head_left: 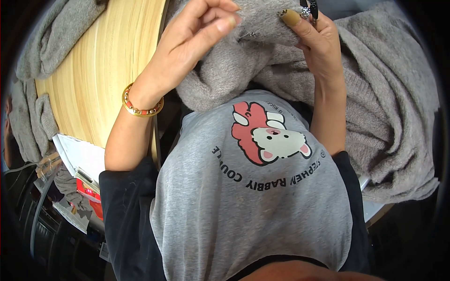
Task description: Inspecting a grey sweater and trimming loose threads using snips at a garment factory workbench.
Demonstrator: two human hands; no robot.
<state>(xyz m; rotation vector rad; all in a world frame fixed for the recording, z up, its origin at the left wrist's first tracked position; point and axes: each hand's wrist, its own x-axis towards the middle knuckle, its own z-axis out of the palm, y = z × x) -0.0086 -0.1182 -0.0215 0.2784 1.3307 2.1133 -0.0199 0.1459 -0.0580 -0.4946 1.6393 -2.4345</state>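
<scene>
Grey fuzzy knitwear [220, 77] lies bunched across my lap and rises between my hands. My right hand [323, 47] grips it at the top right, thumb in front. A mustard-coloured cover with a dark jagged edge [290, 18] sits on that thumb's tip. Beside it show a sparkling silvery piece [305, 12] and a slim black object [314, 10], whose kind I cannot make out. My left hand [194, 35] hovers over the knit's left part, thumb and forefinger drawn together; anything between them is too small to name. A small dark bit [252, 34] marks the knit.
A light wooden table [112, 61] stands at my left, with grey knit pieces [63, 40] along its far-left edge. Below it are a white box [79, 152] and a red item [96, 206]. More of the knit [389, 93] spreads down my right side.
</scene>
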